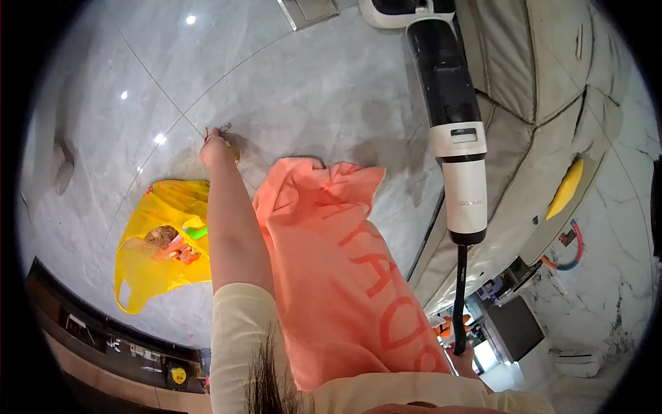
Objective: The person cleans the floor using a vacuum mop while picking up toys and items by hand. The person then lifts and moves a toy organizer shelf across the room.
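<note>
Our right hand clasps the vacuum, lower right; left hand, grasp unclear, nearer the bag, beyond its upper right.

Grey floor, one stretch: open passage beyond this person's left hand. Yellow bag, one: obstacle just beside the left forearm. Vacuum cleaner, one, with sofa alongside: barrier along the person's right.
</note>
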The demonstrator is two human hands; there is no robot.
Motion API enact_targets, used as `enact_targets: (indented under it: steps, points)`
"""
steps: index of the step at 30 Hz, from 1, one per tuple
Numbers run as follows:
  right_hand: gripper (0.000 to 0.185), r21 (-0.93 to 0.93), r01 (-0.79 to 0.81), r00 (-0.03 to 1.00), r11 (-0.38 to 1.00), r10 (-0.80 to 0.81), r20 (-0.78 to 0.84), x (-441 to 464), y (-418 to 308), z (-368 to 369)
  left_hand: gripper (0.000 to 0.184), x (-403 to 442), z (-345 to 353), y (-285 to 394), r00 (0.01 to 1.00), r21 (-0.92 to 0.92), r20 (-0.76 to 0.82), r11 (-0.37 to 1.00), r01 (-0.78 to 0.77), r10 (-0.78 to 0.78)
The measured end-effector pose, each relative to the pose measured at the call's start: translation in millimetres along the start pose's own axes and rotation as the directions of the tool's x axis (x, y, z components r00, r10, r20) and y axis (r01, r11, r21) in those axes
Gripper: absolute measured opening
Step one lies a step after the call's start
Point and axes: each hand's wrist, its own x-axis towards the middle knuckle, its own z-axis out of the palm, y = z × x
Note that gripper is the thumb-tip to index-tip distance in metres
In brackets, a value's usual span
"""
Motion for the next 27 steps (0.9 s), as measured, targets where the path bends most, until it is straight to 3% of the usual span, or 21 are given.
enact_targets:
  steps: [3, 4, 5, 6, 8, 9, 10, 11, 12, 13, 15, 17, 19, 20, 22, 24, 26, 27]
  points:
    - [0.027, 0.048, 0.027, 0.998, 0.998, -0.024, -0.051, 1, 2, 3, 0.027, 3, -2, 4, 0.99, 0.082, 0.096, 0.991, -0.107, 0.099]
    - [0.025, 0.027, 0.031, 0.999, 0.999, -0.03, -0.028, -1, -6, 1, 0.027, -1, -4, 1, 0.989, 0.064, 0.107, 0.992, -0.109, 0.102]
    - [0.024, 0.002, 0.028, 1.0, 1.0, -0.028, -0.001, -12, -11, -8, 0.025, -12, -13, -4, 0.957, -0.015, 0.231, 0.984, -0.179, 0.177]
    - [0.021, -0.229, 0.086, 0.994, 0.97, -0.1, -0.048, -16, -11, -9, 0.024, -21, -30, -16, 0.906, -0.096, 0.339, 0.967, -0.236, 0.255]
    - [0.02, -0.04, 0.076, 0.997, 0.996, -0.075, 0.024, -43, -25, -27, 0.026, -52, -78, -39, 0.796, -0.17, 0.512, 0.946, -0.275, 0.323]
    - [0.021, 0.04, 0.082, 0.995, 0.996, -0.084, 0.051, -49, -35, -36, 0.028, -89, -114, -40, 0.775, -0.119, 0.543, 0.943, -0.312, 0.325]
    - [0.025, -0.051, 0.17, 0.985, 0.984, -0.168, 0.04, -58, -33, -47, 0.028, -135, -155, -29, 0.767, -0.087, 0.566, 0.947, -0.309, 0.302]
    - [0.031, 0.005, 0.266, 0.963, 0.964, -0.265, -0.041, -79, -50, -62, 0.029, -195, -203, -11, 0.809, -0.048, 0.519, 0.954, -0.295, 0.276]
    - [0.033, 0.059, 0.281, 0.96, 0.958, -0.279, -0.036, -97, -58, -73, 0.03, -190, -251, -36, 0.711, -0.115, 0.659, 0.967, -0.227, 0.245]
    - [0.036, 0.11, 0.301, 0.954, 0.947, -0.299, -0.035, -112, -64, -91, 0.025, -238, -298, -27, 0.778, -0.126, 0.6, 0.983, -0.137, 0.185]
    - [0.047, 0.044, 0.321, 0.947, 0.946, -0.32, -0.017, -157, -88, -134, 0.015, -289, -394, -23, 0.756, -0.072, 0.645, 0.994, -0.085, 0.111]
    - [0.047, 0.14, 0.51, 0.859, 0.848, -0.51, -0.045, -205, -121, -179, 0.012, -337, -479, -7, 0.742, -0.035, 0.664, 0.996, -0.088, 0.089]
    - [0.041, 0.104, 0.65, 0.759, 0.753, -0.635, -0.144, -245, -147, -216, 0.013, -347, -558, -10, 0.699, 0.057, 0.713, 0.991, -0.12, 0.044]
    - [0.041, 0.125, 0.628, 0.778, 0.769, -0.613, -0.135, -257, -150, -227, 0.01, -363, -593, -1, 0.705, 0.083, 0.71, 0.993, -0.086, 0.002]
    - [0.044, 0.175, 0.59, 0.806, 0.788, -0.585, -0.086, -276, -153, -246, 0.005, -374, -653, 8, 0.711, 0.019, 0.701, 0.996, -0.089, 0.05]
    - [0.046, 0.199, 0.594, 0.801, 0.78, -0.596, -0.056, -305, -141, -258, 0.006, -380, -703, 17, 0.747, 0.012, 0.649, 0.981, -0.196, 0.141]
    - [0.038, 0.043, 0.62, 0.785, 0.784, -0.619, -0.026, -326, -139, -271, 0.006, -381, -741, 31, 0.785, -0.015, 0.587, 0.972, -0.233, 0.198]
    - [0.038, 0.04, 0.635, 0.773, 0.772, -0.634, -0.03, -336, -140, -279, 0.008, -376, -761, 23, 0.826, -0.086, 0.532, 0.982, -0.166, 0.186]
